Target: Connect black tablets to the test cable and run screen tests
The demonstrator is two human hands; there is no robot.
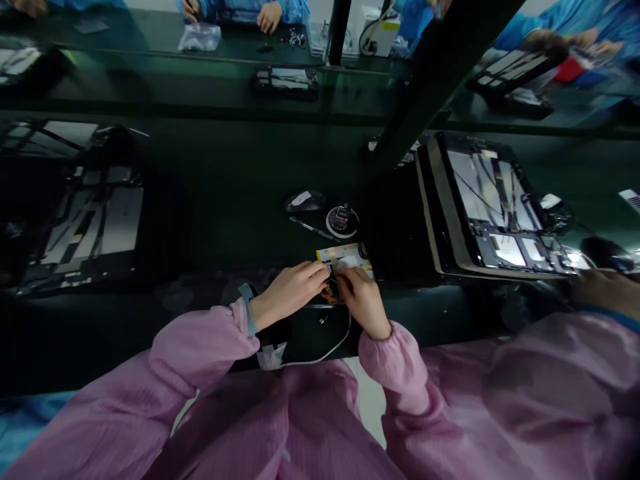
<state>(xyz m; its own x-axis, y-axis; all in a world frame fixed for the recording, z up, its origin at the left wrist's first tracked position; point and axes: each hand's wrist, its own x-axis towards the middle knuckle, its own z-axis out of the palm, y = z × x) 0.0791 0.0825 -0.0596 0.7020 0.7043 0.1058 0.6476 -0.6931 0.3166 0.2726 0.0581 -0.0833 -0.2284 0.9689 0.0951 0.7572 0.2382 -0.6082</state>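
Both my hands meet over a small part with yellowish tape and an orange strip (345,259) at the near edge of the dark green bench (225,193). My left hand (290,290) is closed, its fingertips pinching at the part's left side. My right hand (363,300) is curled, fingers pressed on the same part from the right. What lies under the fingers is hidden. A blue wrist strap (247,308) sits on my left wrist, and a grey cord (325,355) runs below my hands.
An opened device chassis (493,213) lies to the right, another (85,213) to the left. Just beyond my hands sit a tape roll (343,221), a dark mouse-like object (306,201) and a thin tool (313,229). A neighbour's hand (600,290) rests at right. People in blue sleeves (270,13) work across the bench.
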